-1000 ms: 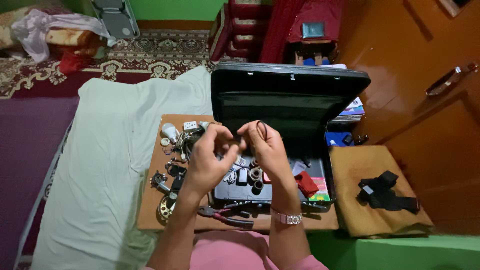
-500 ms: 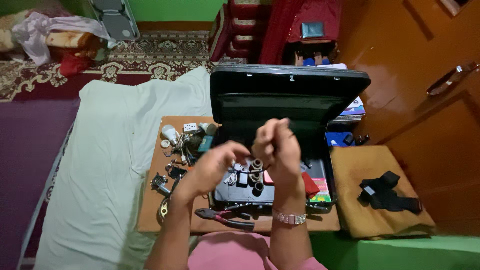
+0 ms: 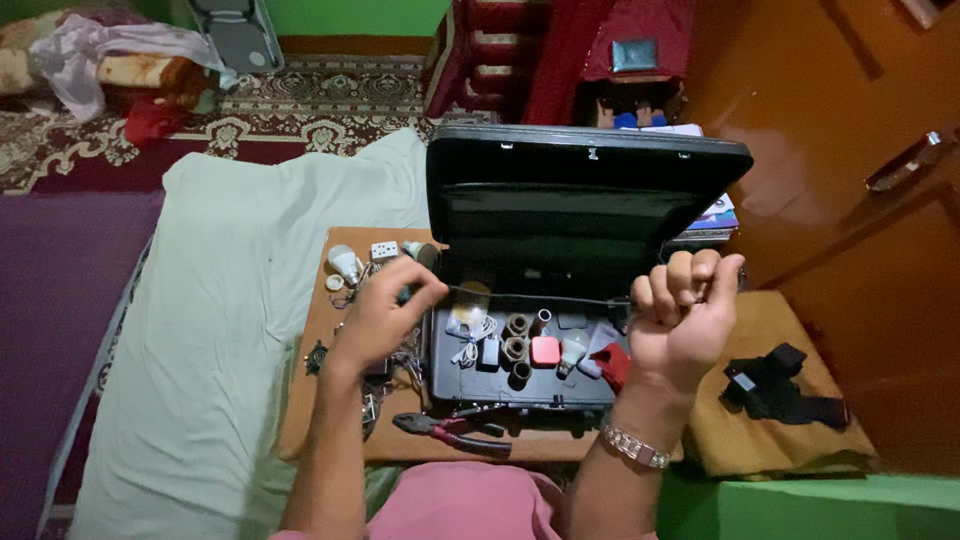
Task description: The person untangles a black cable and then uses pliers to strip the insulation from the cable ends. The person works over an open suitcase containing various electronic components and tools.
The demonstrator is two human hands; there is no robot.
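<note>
My left hand and my right hand are held wide apart over an open black briefcase. A thin dark wire runs taut between them; each hand pinches one end. The case's tray holds small parts: rolls of tape, a pink square piece, a white cable, a bulb and a red piece. A metal watch circles my right wrist.
Red-handled pliers lie on the wooden board in front of the case. A bulb, a white socket and small parts sit to its left. A pale sheet covers the mattress. A black strap lies on a tan cushion.
My hands were close together over the case, working on the wire. They have pulled apart, left hand going left and right hand going right, stretching the wire straight between them.
</note>
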